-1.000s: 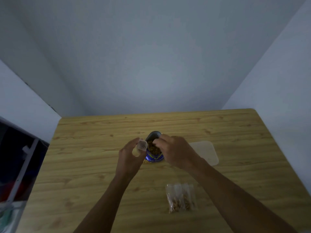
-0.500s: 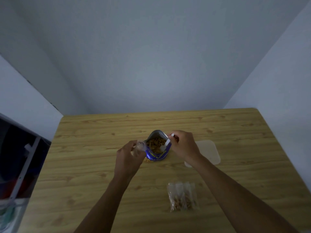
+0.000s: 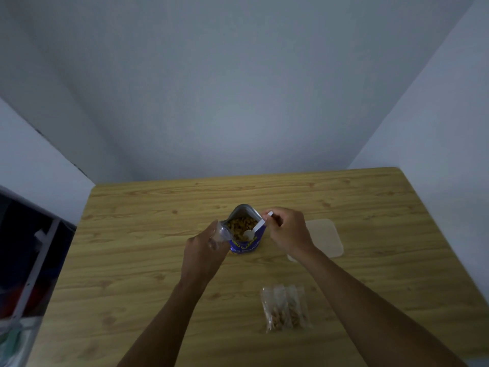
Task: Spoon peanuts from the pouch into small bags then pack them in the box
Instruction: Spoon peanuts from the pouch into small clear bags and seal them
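Observation:
A blue pouch (image 3: 246, 244) stands open in the middle of the wooden table (image 3: 132, 260), with brown peanuts (image 3: 240, 225) showing inside. My right hand (image 3: 288, 234) pinches the handle of a white plastic spoon (image 3: 255, 229), whose bowl rests on the peanuts inside the pouch mouth. My left hand (image 3: 205, 254) holds a small clear bag (image 3: 221, 232) open-end up, right beside the pouch's left edge. Several filled small bags (image 3: 285, 308) lie side by side on the table nearer to me.
A pale flat box lid or shallow box (image 3: 326, 238) lies right of the pouch, partly hidden behind my right wrist. White walls close the table's far and right sides. A dark shelf unit (image 3: 23, 260) stands off the table's left edge.
My right hand has drawn back to the right from over the pouch mouth, exposing the peanuts and the spoon, which now dips into the pouch. The left hand with the bag has barely moved.

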`<state>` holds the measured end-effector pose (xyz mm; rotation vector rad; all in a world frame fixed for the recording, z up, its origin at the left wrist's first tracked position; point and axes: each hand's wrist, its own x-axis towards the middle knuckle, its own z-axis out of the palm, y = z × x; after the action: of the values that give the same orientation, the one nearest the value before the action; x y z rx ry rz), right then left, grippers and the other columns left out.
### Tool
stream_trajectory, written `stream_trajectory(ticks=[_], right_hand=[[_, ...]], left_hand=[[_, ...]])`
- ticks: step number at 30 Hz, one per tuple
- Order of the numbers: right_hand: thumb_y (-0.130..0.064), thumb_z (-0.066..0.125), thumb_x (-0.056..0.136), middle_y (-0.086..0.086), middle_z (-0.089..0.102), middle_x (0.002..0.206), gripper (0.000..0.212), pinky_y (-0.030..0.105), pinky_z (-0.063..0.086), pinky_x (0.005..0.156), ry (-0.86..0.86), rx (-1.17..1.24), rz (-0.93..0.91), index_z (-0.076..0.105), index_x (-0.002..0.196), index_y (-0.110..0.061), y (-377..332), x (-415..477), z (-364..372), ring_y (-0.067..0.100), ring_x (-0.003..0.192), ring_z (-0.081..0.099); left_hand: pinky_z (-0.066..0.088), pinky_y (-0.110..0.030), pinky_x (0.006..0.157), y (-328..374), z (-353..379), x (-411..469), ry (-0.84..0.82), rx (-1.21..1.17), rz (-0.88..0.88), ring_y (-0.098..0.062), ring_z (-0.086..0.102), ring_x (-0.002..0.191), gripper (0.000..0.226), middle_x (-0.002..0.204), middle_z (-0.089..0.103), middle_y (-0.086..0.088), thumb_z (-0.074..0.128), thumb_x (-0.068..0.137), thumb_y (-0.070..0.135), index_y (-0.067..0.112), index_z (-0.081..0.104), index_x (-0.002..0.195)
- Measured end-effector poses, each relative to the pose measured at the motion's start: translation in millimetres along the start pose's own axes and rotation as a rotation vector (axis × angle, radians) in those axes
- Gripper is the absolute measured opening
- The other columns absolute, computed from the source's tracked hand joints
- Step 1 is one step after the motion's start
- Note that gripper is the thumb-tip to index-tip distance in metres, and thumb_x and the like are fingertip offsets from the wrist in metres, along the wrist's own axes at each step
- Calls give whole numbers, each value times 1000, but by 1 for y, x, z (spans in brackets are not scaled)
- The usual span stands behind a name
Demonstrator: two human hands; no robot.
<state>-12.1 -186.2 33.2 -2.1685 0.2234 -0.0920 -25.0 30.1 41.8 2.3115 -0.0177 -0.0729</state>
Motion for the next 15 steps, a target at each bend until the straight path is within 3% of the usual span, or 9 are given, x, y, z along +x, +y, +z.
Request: stream_trajectory(ticks=[2,4,7,11,15], right_hand=[[-19,67,94,-8,67,63,14,10,37,52,18,13,-8,81,94,-17,2,0,0,-1,52,55],[-21,68,95,-14,65,64,13,8,38,53,-4,11,2,80,96,-18,3,-3,3,-3,55,59],[-21,69,94,-20,63,64,13,6,39,56,-34,2,17,81,100,-17,4,-11,16,-6,58,61],[-23,68,94,-15,65,55,13,20,52,59,-21,62,90,81,97,-21,2,-12,21,2,55,66],[-24,65,97,-2,67,52,15,33,57,60,23,184,246,79,90,-21,1,-7,12,10,48,65]], left_hand=[[40,-14,49,1,-2,0,6,10,2,-5,55,52,38,61,64,3,72,80,19,24,67,117],[45,-25,53,2,-2,1,4,16,-2,-14,61,58,37,62,64,3,71,80,18,19,66,117],[45,-27,58,3,0,3,4,30,10,-17,62,60,42,67,67,0,71,81,18,19,65,123],[43,-20,62,0,0,5,3,30,17,-9,63,64,53,77,73,-2,72,80,20,19,61,132],[42,-16,54,1,-4,5,-13,15,3,-6,61,60,45,69,66,6,72,80,18,18,65,125]])
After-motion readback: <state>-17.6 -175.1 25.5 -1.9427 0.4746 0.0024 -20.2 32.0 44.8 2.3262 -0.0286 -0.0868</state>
